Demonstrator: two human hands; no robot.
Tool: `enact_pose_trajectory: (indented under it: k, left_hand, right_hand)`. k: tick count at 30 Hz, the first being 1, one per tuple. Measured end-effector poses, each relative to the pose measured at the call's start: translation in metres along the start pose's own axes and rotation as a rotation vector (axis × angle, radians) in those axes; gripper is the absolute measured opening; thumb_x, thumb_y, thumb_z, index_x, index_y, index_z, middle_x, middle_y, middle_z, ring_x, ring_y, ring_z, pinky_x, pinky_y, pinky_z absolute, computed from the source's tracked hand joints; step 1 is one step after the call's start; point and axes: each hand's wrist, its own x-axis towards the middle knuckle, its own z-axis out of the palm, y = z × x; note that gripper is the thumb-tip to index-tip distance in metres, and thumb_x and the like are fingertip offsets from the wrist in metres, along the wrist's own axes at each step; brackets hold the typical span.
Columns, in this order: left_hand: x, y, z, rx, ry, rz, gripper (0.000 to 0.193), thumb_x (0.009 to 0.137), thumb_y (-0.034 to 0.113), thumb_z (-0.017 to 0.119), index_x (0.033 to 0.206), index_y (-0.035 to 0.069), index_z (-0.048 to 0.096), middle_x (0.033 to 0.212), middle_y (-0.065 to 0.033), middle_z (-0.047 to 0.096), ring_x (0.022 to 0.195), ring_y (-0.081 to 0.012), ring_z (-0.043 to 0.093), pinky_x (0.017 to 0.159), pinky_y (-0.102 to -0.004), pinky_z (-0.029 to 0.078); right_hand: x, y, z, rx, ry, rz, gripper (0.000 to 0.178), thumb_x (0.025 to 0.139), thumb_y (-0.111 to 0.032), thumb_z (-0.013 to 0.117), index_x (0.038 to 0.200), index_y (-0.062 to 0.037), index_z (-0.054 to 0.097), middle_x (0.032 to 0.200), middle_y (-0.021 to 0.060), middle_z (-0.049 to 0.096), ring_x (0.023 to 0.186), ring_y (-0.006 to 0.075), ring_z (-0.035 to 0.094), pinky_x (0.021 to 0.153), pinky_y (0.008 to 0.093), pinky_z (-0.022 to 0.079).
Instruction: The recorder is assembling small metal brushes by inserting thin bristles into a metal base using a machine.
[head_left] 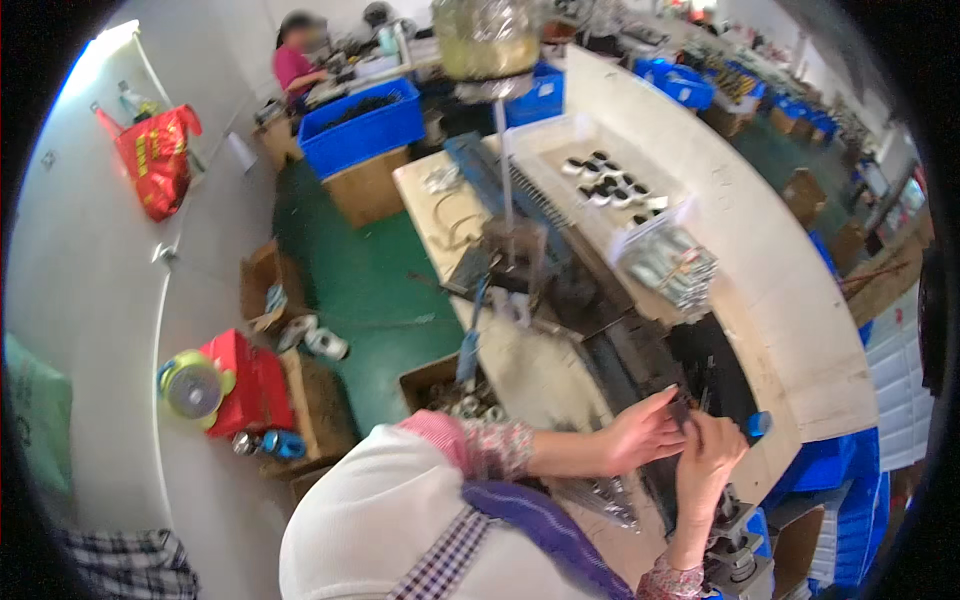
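Observation:
My left hand [645, 432] reaches over the worktop with thumb and fingers stretched apart, close beside a small dark piece [680, 411]. My right hand [713, 450] has its fingers curled and pinched at that piece, whose kind I cannot make out. Just beyond the right hand, thin metal rods [708, 385] stick up over a black mat [708, 350]. A blue cap [761, 424] sits to the right of the right hand. Under my left forearm lies a clear plastic bag [605, 500].
A bench machine [510, 255] with a vertical rod stands ahead. Beyond the mat lie bundled metallic parts [672, 265] and a white tray [560, 135] of black-and-white pieces. Metal clamp-like hardware [738, 560] is near my right wrist. A parts box [408, 385] stands left of the bench.

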Motion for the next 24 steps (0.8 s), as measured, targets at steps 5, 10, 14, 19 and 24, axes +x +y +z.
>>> enact_pose_trajectory:
  k: [5,10,14,19,24]
  left_hand:
    - [-0.009,0.014,-0.001,-0.045,0.01,0.052,0.047,0.096,0.05,0.042,0.117,0.009,0.049,0.119,-0.0061,0.055,0.117,-0.0195,0.05,0.11,-0.0364,0.031]
    - [-0.009,0.012,0.007,-0.008,-0.061,0.019,0.048,0.096,0.051,0.043,0.116,0.007,0.049,0.116,-0.0038,0.056,0.117,-0.0189,0.05,0.107,-0.0359,0.034]
    - [-0.008,0.016,0.009,0.04,-0.044,0.049,0.054,0.095,0.052,0.043,0.12,0.005,0.047,0.121,-0.0074,0.055,0.119,-0.0204,0.049,0.109,-0.0357,0.033]
    - [-0.01,0.015,0.01,0.031,-0.022,0.041,0.056,0.095,0.052,0.043,0.122,0.003,0.045,0.122,-0.0099,0.055,0.119,-0.0212,0.049,0.109,-0.0355,0.033]
    - [-0.013,0.005,0.008,0.078,0.073,0.032,0.051,0.092,0.056,0.048,0.115,0.01,0.052,0.115,-0.0026,0.058,0.11,-0.02,0.055,0.103,-0.0364,0.039]
  right_hand:
    - [0.005,-0.007,0.015,0.061,-0.025,-0.059,0.008,0.08,-0.01,0.063,0.088,-0.0089,0.065,0.083,0.0066,0.054,0.083,0.0256,0.052,0.086,0.04,0.037]
    - [0.003,0.002,0.017,-0.016,0.042,-0.081,0.009,0.081,-0.012,0.063,0.088,-0.0097,0.066,0.08,0.0062,0.053,0.081,0.0254,0.052,0.086,0.0397,0.036]
    - [0.004,0.005,0.019,-0.056,0.027,-0.117,0.013,0.081,-0.013,0.063,0.093,-0.0106,0.068,0.08,0.0065,0.052,0.08,0.0251,0.051,0.086,0.0396,0.036]
    - [0.006,0.007,0.019,-0.033,0.042,-0.129,0.014,0.081,-0.011,0.063,0.094,-0.0094,0.067,0.081,0.0062,0.052,0.082,0.0247,0.051,0.087,0.0394,0.036]
    - [-0.008,0.005,0.0,0.072,-0.028,-0.085,0.016,0.086,-0.007,0.059,0.101,-0.0044,0.063,0.087,0.0093,0.058,0.084,0.0262,0.057,0.083,0.0393,0.042]
